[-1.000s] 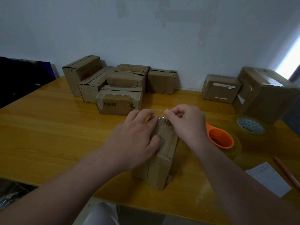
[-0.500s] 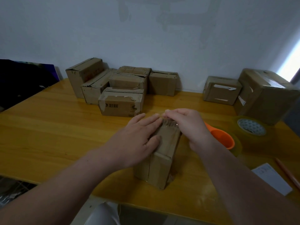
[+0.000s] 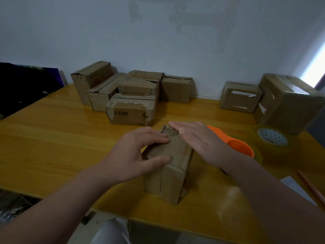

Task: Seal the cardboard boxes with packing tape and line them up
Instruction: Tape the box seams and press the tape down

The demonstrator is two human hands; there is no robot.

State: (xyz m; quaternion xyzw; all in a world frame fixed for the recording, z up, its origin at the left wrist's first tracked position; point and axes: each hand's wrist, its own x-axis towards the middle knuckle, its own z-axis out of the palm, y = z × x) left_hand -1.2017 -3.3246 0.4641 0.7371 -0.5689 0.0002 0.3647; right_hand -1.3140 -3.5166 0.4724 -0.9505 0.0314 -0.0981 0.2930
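Cardboard box (image 3: 163, 184) stands near the front edge of the bench (image 3: 52, 138). It is tall and narrow, with one corner turned toward the viewer and a vertical seam on its near face.

Both grips are on its top. The left grip (image 3: 139, 155) lies over the top's left side with its fingers nearly straight and laid flat. Its thumb stretches across the top close to the near edge. It curls round nothing and only presses down. The right grip (image 3: 197, 138) lies flat along the top's right edge, fingers straight and together, pointing toward the far corner. A strip of corrugated edge shows there between the fingertips of the two grips. The box sits directly beneath both grips.

Just right of the box, partly behind the right grip, an orange-cored tape roll (image 3: 241, 147) lies on the bench. A second tape roll (image 3: 272, 138) lies further right. A cluster of boxes (image 3: 131, 113) stands at the back left against the wall, and two more boxes (image 3: 240, 96) stand at the back right. A sheet of paper (image 3: 295, 189) and a pencil (image 3: 311, 187) lie at the right edge.
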